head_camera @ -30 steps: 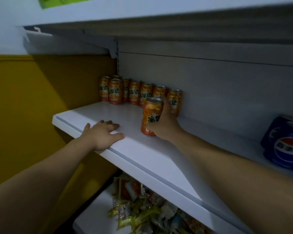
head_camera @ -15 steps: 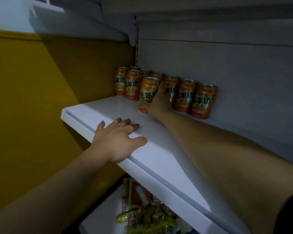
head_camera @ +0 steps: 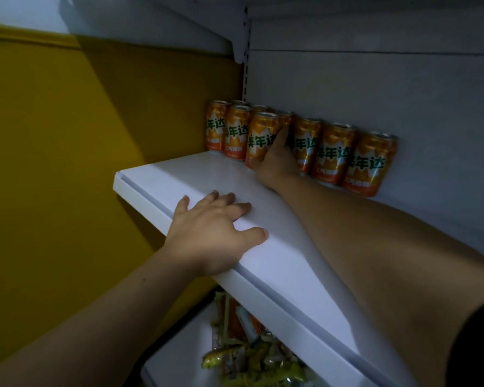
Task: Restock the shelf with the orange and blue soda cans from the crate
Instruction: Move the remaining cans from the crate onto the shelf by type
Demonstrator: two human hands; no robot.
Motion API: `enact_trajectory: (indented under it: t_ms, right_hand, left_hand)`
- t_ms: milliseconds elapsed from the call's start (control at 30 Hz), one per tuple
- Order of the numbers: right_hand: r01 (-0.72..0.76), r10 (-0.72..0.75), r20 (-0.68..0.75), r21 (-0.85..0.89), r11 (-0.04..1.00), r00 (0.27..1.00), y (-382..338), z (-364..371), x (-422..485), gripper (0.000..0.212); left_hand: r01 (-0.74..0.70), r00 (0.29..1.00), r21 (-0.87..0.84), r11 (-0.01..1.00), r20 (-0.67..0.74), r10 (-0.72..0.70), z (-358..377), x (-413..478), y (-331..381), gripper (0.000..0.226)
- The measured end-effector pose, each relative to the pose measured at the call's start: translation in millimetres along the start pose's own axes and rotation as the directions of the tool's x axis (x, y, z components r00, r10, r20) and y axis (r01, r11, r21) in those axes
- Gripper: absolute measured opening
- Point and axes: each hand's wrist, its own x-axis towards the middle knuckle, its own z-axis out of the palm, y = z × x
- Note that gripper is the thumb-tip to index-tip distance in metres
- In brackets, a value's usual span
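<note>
Several orange soda cans (head_camera: pixel 330 153) stand in rows along the back of the white shelf (head_camera: pixel 196 177). My right hand (head_camera: pixel 275 163) grips one orange can (head_camera: pixel 259 138) that stands on the shelf in a front row, beside two others at its left. My left hand (head_camera: pixel 215 236) rests flat on the shelf's front edge, fingers spread, holding nothing. No blue cans and no crate are in view.
A yellow wall (head_camera: pixel 67 135) closes the left side. The grey back panel (head_camera: pixel 375 93) stands behind the cans. A lower shelf (head_camera: pixel 179 356) holds a heap of snack packets (head_camera: pixel 246 344). Another shelf hangs overhead.
My right hand has carried the orange can from mid-shelf back and left to the front row, and it now stands there. The view has shifted left, so the blue cans are out of sight.
</note>
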Motion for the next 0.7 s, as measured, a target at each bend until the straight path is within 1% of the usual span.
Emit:
enact_trajectory:
  t_ms: [200, 333, 400, 500, 567, 700]
  right_hand:
    - [-0.013, 0.014, 0.008, -0.069, 0.998, 1.0, 0, 0, 10, 0.101]
    - [-0.028, 0.028, -0.004, -0.061, 0.998, 1.0, 2, 1, 12, 0.094]
    - [-0.046, 0.047, 0.013, -0.059, 0.997, 0.999, 1, 0, 9, 0.091]
    - [-0.074, 0.078, 0.079, -0.056, 0.996, 0.994, -3, -8, -5, 0.101]
    - [-0.038, 0.046, 0.105, -0.078, 0.996, 0.993, -10, -20, -23, 0.101]
    - [0.071, -0.024, 0.214, -0.214, 0.974, 0.977, -26, -53, -68, 0.079]
  left_hand:
    - [-0.003, 1.0, 0.003, 1.0, 0.002, 0.003, 1, 0, 0, 0.065]
    - [0.0, 1.0, -0.01, 1.0, -0.002, 0.0, 1, 0, -1, 0.065]
    - [-0.001, 1.0, -0.007, 1.0, -0.008, 0.001, 1, -1, -1, 0.064]
    - [0.003, 1.0, -0.017, 1.0, 0.01, -0.003, -1, 0, 0, 0.064]
    - [0.005, 0.999, -0.042, 0.999, 0.039, -0.003, -6, 0, 2, 0.064]
    - [-0.001, 0.993, -0.104, 0.995, 0.115, 0.013, -22, -14, 2, 0.064]
